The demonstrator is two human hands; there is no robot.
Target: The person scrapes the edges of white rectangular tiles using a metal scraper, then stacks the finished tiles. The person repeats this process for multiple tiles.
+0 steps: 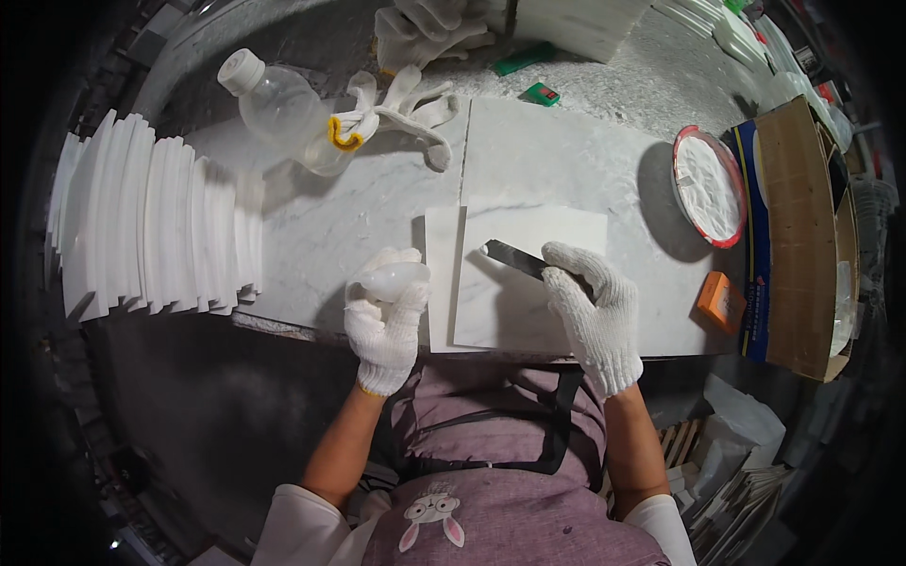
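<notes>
Both my hands wear white knit gloves. My left hand (385,321) is closed round a small translucent white rounded piece (394,278), held at the left edge of a white square tile (543,236). My right hand (593,307) grips a dark flat blade tool (514,258) whose tip rests on the tile's upper left part. The tile lies on a second white tile (440,283) that juts out at the left, both on the marble worktop (566,156).
A row of white tiles (151,222) stands on edge at the left. A clear plastic bottle (283,108) and spare gloves (401,108) lie behind. A red-rimmed tub of white paste (710,187), an orange block (722,300) and a cardboard box (797,236) sit to the right.
</notes>
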